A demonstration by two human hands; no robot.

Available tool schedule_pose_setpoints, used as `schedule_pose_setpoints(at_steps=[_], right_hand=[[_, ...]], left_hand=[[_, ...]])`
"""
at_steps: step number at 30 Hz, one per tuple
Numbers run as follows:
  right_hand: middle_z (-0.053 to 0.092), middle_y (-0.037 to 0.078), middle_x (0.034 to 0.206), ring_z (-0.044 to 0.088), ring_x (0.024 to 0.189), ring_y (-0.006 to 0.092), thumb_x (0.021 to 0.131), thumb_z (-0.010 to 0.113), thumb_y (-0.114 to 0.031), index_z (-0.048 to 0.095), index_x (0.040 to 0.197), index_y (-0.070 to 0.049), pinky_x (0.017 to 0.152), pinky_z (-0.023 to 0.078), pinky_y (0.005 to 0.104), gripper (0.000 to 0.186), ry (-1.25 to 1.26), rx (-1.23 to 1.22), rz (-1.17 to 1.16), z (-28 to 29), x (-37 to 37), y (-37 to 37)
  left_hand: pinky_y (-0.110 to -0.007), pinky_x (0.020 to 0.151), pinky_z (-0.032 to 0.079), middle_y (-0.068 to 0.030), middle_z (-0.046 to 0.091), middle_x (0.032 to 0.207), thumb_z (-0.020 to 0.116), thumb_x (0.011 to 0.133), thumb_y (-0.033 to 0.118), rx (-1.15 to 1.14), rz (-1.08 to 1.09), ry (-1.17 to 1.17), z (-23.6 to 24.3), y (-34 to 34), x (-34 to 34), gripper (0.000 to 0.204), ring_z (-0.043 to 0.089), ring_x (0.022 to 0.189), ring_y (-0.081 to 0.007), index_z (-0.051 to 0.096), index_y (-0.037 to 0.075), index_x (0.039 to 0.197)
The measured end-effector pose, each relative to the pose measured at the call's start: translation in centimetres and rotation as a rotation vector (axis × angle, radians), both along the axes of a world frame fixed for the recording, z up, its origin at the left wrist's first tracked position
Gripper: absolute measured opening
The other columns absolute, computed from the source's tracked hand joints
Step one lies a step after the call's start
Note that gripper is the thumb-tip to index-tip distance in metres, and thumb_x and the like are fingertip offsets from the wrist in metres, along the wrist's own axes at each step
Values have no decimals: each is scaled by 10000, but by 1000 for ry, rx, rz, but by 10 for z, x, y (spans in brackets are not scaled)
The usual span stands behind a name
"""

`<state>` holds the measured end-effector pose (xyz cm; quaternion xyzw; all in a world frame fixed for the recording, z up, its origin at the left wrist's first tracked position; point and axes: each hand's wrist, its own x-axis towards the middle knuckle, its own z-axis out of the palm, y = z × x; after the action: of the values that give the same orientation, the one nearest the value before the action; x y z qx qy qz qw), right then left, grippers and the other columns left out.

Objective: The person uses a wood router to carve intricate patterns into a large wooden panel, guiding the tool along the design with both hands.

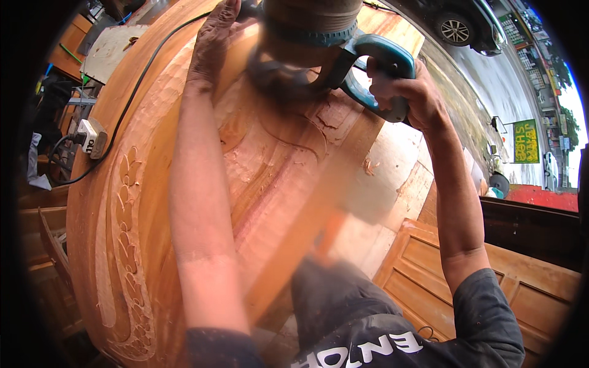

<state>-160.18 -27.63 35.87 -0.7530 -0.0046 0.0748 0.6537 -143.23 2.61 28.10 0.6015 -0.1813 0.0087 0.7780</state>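
A router (310, 30) with a teal collar and a teal D-shaped handle stands on a large carved wooden panel (270, 178). Its lower part is blurred, and the bit is hidden. My right hand (414, 95) is wrapped round the D-shaped handle. At the router's other side, my left hand (215, 40) grips a dark knob, its fingers partly cut off by the top edge. Under the router the panel has roughly hollowed areas and outlined curves. Carved leaf-like scrolls (130, 208) run down its left side.
A black cord (138, 80) crosses the panel's left side to a white socket block (92, 138). Wood shavings (370, 165) lie on pale floor tiles. A panelled wooden door (472, 270) lies at the lower right. Beyond are a road, a parked car (460, 24) and a green sign (524, 141).
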Motion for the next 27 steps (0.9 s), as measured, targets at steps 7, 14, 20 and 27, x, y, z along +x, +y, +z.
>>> schedule_pose_setpoints(at_steps=[7, 14, 20, 27], right_hand=[[628, 40, 700, 583, 580, 122, 697, 771, -87, 709, 960, -20, 566, 449, 278, 278, -1, -25, -3, 1, -3, -7], [631, 37, 712, 585, 585, 118, 680, 774, -71, 703, 944, -15, 567, 452, 273, 279, 29, -56, -36, 3, -8, -13], [638, 37, 715, 585, 581, 115, 669, 771, -49, 701, 941, -7, 562, 445, 264, 285, 19, -28, -39, 3, -9, -8], [641, 45, 708, 578, 569, 116, 660, 764, -29, 689, 949, 15, 562, 440, 260, 302, 31, 3, -54, 5, -14, -13]], left_hand=[[-381, 1074, 477, -40, 673, 1242, 635, 1014, 508, 32, -4, 17, -16, 6, 12, 581, 656, 1127, -189, 591, 75, 1399], [-386, 1118, 455, -59, 655, 1290, 661, 995, 513, 101, 86, 192, 20, -19, -18, 603, 642, 1169, -196, 597, 73, 1402], [-391, 1145, 432, -82, 653, 1329, 653, 986, 551, 84, -18, 15, -3, 5, -1, 681, 618, 1259, -236, 564, 65, 1455], [-385, 1168, 404, -94, 655, 1340, 615, 990, 592, 151, -86, -8, 2, -2, -8, 699, 608, 1287, -256, 577, 67, 1449]])
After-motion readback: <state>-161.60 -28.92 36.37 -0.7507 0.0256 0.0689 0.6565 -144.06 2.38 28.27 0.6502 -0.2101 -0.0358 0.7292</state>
